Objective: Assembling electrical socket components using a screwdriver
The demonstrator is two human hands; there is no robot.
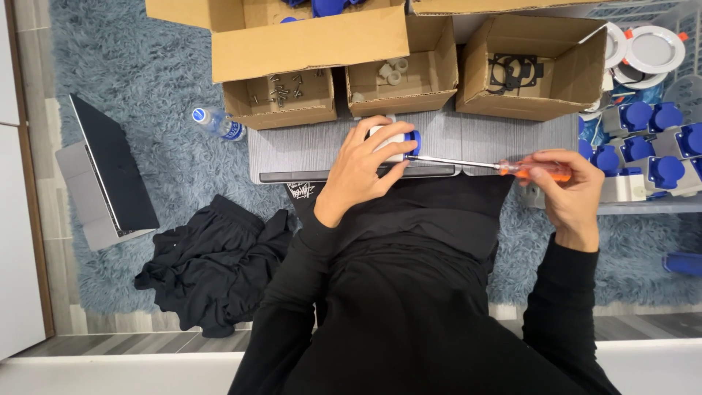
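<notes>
Socket (398, 139) under left grip (362, 170); screwdriver (482, 165) touching.

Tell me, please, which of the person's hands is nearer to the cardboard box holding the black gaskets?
Right. The right hand grips the orange screwdriver just below the gasket box. The left hand holds the white-and-blue socket further left, under the middle box.
</notes>
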